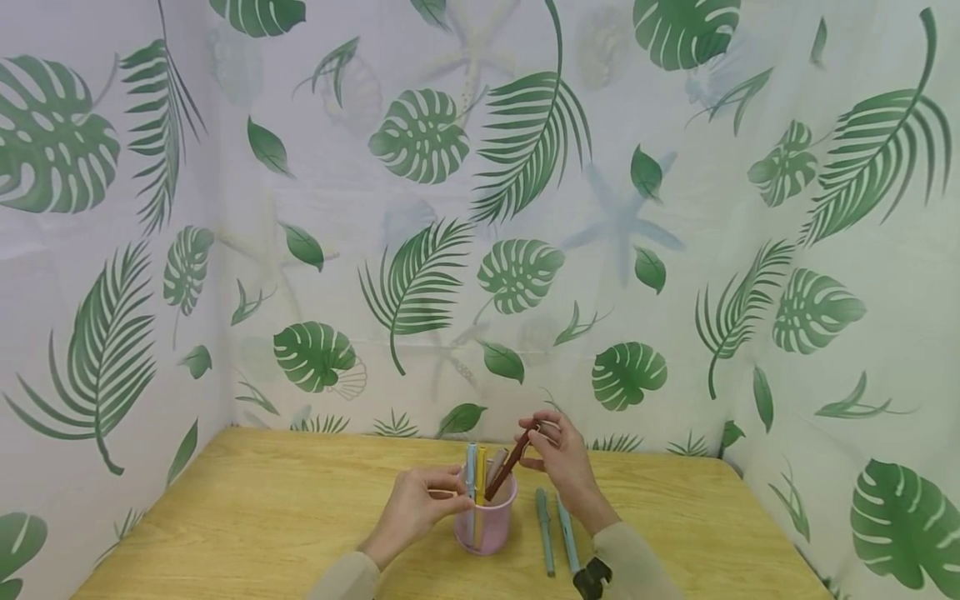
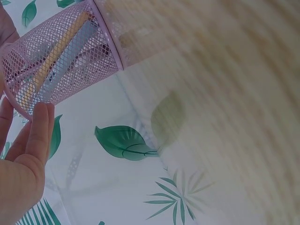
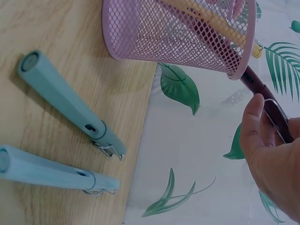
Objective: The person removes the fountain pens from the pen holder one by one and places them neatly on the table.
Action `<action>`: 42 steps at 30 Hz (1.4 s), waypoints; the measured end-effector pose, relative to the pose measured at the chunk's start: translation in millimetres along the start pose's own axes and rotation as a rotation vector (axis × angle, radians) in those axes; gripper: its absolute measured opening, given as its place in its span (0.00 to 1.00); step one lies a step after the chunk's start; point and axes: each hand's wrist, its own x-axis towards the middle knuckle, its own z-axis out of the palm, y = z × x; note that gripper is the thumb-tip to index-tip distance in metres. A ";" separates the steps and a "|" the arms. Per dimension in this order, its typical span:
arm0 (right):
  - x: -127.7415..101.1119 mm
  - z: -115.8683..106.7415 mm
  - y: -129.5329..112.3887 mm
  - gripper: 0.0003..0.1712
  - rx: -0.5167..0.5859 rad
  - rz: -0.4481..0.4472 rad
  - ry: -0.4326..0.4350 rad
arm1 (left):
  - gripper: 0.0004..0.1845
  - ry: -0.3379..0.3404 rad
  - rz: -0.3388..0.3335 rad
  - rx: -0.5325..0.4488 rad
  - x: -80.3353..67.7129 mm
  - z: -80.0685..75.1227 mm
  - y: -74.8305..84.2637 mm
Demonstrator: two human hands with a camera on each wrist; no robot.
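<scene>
A pink mesh pen holder (image 1: 497,527) stands on the table. At its rim is my left hand (image 1: 414,505), thumb in front and fingers round the left side, holding it. Above the holder my right hand (image 1: 567,468) pinches a dark red fountain pen (image 1: 510,467) near its upper end. This pen leans over the rim, its lower part inside the mesh, as the right wrist view also shows. A light blue pen (image 1: 471,468), a yellow pen (image 1: 481,473) and a grey-brown pen (image 1: 496,464) stand in the holder.
Two more pens lie side by side right of the holder: a teal one (image 3: 65,96) and a lighter blue one (image 3: 51,171), both with metal clips. The wood-grain table (image 1: 255,517) meets leaf-printed white sheets (image 1: 337,292) at its back and sides.
</scene>
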 end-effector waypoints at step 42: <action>5.0 -30.2 -9.4 0.22 0.229 -0.044 0.064 | 0.08 -0.004 -0.007 0.018 0.1 -0.3 3.5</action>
